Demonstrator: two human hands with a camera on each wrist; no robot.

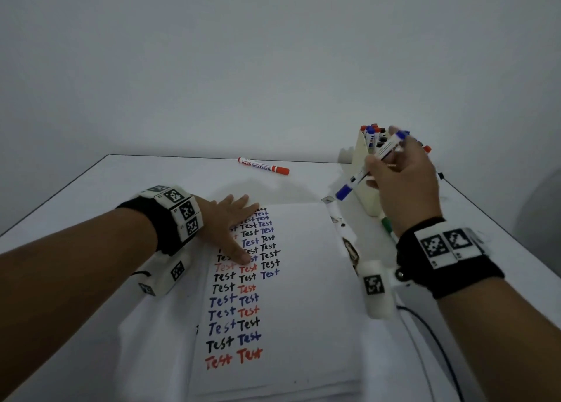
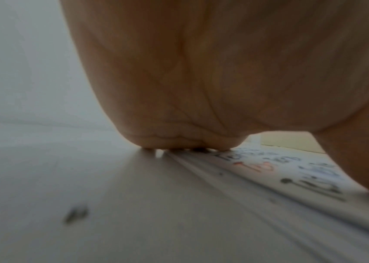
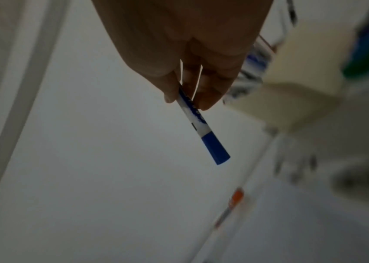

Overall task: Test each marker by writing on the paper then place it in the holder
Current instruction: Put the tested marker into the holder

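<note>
Both forearms reach in from the bottom edge, each wrist strapped with a black band carrying white tagged blocks. Flat on the paper (image 1: 291,295) lies the left hand (image 1: 233,222), fingers straight and spread, pressing the sheet against the white table (image 1: 121,183). Rows of "Test" in black, blue and red run down the sheet. At the far right stands the cream holder (image 1: 361,150), upright, with several capped markers in it, blue, red and black ends showing. Just in front of it the right hand (image 1: 403,174) pinches a blue marker (image 1: 361,175) between thumb and fingertips; its white barrel slants down-left, blue cap on. A red marker (image 1: 263,165) lies alone near the table's far edge. A green marker (image 1: 388,227) lies beside the holder's base.
</note>
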